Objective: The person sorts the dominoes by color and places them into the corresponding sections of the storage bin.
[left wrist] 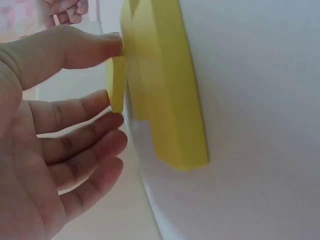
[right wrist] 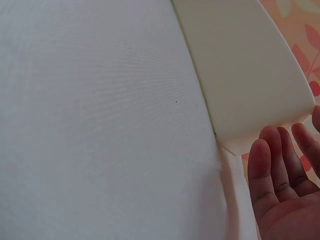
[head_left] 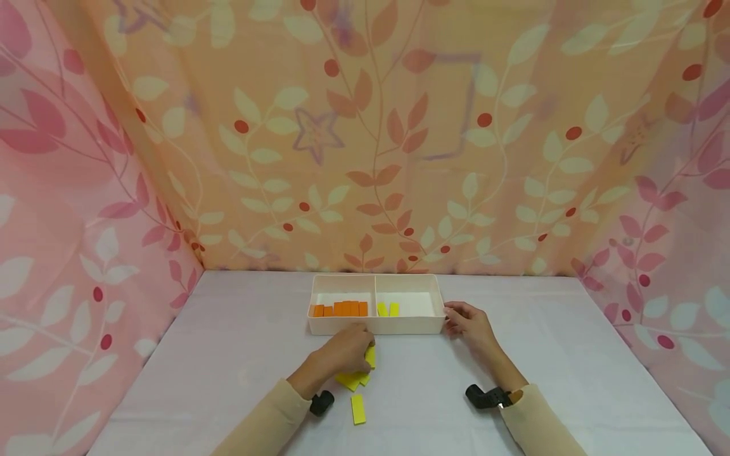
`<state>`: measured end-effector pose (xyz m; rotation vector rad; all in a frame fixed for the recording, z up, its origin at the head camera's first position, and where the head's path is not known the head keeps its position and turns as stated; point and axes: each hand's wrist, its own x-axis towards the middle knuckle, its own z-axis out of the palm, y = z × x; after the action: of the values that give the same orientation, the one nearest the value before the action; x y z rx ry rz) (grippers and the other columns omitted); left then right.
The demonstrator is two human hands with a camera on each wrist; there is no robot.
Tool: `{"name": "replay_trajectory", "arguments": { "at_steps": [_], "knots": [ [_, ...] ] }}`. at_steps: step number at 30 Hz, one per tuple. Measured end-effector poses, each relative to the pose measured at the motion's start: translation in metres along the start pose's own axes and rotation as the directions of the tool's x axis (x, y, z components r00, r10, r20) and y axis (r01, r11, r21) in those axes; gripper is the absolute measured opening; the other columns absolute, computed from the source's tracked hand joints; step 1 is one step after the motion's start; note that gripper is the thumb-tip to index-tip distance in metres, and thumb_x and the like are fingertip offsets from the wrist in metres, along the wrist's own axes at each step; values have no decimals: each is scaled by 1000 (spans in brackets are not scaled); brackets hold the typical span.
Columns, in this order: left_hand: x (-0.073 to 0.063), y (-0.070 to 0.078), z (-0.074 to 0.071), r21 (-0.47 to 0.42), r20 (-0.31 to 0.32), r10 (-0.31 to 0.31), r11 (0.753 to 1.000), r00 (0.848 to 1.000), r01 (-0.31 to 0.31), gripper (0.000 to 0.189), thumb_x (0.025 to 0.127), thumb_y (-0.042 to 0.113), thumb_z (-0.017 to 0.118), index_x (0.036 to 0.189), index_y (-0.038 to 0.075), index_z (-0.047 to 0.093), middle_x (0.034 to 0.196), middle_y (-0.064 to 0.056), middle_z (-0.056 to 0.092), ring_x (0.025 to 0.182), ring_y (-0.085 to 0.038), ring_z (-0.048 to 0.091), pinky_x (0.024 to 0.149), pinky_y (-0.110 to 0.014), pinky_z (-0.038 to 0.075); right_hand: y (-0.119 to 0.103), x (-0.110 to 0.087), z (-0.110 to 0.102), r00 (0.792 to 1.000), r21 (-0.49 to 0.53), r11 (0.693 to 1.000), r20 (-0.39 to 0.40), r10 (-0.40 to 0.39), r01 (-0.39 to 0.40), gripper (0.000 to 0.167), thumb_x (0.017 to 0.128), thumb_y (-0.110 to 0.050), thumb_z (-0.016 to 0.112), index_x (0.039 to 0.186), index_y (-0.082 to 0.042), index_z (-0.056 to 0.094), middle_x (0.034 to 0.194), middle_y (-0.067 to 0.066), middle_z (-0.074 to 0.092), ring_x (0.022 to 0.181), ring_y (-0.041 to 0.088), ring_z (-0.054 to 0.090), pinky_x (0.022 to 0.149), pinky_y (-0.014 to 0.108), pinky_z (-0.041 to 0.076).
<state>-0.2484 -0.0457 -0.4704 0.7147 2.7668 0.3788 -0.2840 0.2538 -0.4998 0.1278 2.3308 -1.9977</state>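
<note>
My left hand [head_left: 345, 351] pinches a yellow block [left wrist: 116, 82] between thumb and fingertips, in front of the white box [head_left: 342, 326]. Several more yellow blocks [head_left: 349, 380] lie partly hidden under that hand; in the left wrist view their overlapping sides [left wrist: 172, 100] show close beside the fingers. A single yellow block [head_left: 358, 409] lies apart, nearer to me. At the box's right end is my right hand [head_left: 470, 323], its fingertips right at the wall and its fingers loosely extended, as the right wrist view also shows.
A divider [head_left: 375, 296] splits the box into two compartments. Several orange blocks [head_left: 348, 309] stand in a row in the left one, and two yellow blocks [head_left: 393, 309] stand in the right one. White cloth [head_left: 239, 329] covers the table; patterned curtains [head_left: 365, 158] surround it.
</note>
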Motion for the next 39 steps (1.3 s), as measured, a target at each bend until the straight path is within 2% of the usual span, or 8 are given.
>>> {"name": "replay_trajectory", "arguments": {
  "at_steps": [5, 11, 19, 22, 30, 36, 39],
  "knots": [
    [-4, 1, -4, -82, 15, -7, 997, 1000, 8, 45, 76, 32, 83, 113, 14, 67, 92, 7, 55, 86, -11, 47, 78, -23, 47, 0, -1, 1, 1000, -10, 1000, 2, -21, 21, 43, 95, -22, 63, 126, 7, 55, 82, -5, 63, 73, 13, 63, 64, 27, 55],
    [-5, 2, -11, -105, 15, 35, 994, 999, -33, 48, 76, 34, 82, 117, 14, 67, 97, 7, 58, 87, -10, 48, 78, -22, 47, -2, 1, 1, 1000, -15, 1000, 1, -5, 6, 43, 95, -24, 63, 127, 5, 56, 85, -3, 63, 73, 14, 63, 65, 28, 55],
    [-7, 1, -17, -111, -35, 83, 990, 996, -87, 44, 81, 33, 77, 119, 15, 65, 111, 4, 63, 101, -12, 54, 96, -31, 48, -7, 1, 2, 1000, -15, 1000, 2, 6, -6, 45, 96, -25, 63, 128, 5, 55, 87, -4, 62, 75, 13, 63, 67, 26, 56],
    [-8, 1, -18, -127, -47, 90, 987, 995, -96, 44, 83, 34, 75, 121, 15, 64, 116, 3, 64, 105, -13, 56, 99, -33, 48, -5, -1, 2, 1000, -8, 1000, 1, 17, -17, 46, 95, -24, 63, 129, 6, 54, 86, -3, 62, 75, 13, 63, 67, 26, 56],
    [-10, 1, -24, -231, -136, 70, 968, 988, -100, 45, 84, 33, 74, 123, 14, 62, 118, 1, 64, 107, -19, 59, 94, -34, 51, -4, 0, 1, 1000, -22, 1000, -5, 7, -7, 44, 96, -24, 62, 128, 6, 55, 86, -4, 62, 76, 13, 62, 67, 26, 56],
    [-12, 2, -27, -218, -206, 38, 972, 978, -84, 45, 85, 33, 74, 123, 13, 62, 118, -3, 62, 105, -20, 58, 91, -34, 51, -1, 0, 1, 1000, -28, 1000, -17, 11, -12, 45, 95, -25, 64, 127, 6, 56, 85, -5, 64, 76, 13, 63, 66, 27, 55],
    [-11, 3, -27, -174, -282, 10, 983, 960, -61, 44, 84, 32, 74, 121, 13, 63, 114, -4, 62, 97, -18, 57, 85, -32, 52, -1, 0, 1, 1000, -29, 999, -16, 21, -21, 45, 95, -25, 64, 127, 5, 56, 85, -5, 64, 76, 13, 63, 66, 27, 55]
  ]
}}
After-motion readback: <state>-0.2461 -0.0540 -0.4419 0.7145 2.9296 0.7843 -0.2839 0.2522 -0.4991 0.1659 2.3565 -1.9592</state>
